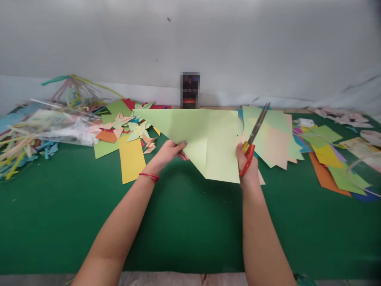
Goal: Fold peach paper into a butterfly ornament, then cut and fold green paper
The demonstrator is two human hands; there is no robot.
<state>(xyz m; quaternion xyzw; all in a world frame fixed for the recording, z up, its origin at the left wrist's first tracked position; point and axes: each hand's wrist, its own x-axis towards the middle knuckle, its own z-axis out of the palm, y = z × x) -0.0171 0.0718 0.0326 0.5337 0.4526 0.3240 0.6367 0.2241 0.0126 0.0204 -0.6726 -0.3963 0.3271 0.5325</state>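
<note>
- Above the green counter, a large light green sheet spans the space between my two hands, with a crease and a slanting lower left edge; I cannot tell whether its far edge touches the surface.
- My left hand is clamped on the slanting edge, thumb on top and fingers beneath; a red bracelet circles that wrist.
- My right hand is closed around scissors with red and yellow handles, their blades pointing up and away from me. Its thumb is at the right edge of the sheet, though I cannot tell how firmly it grips the paper.
- To the left lie a yellow paper, folded paper shapes, a clear plastic bag and a tangle of coloured strips.
- To the right, pale sheets overlap just beside the scissors; farther right are brightly coloured papers and a small white object.
- Behind everything rises a pale wall.
</note>
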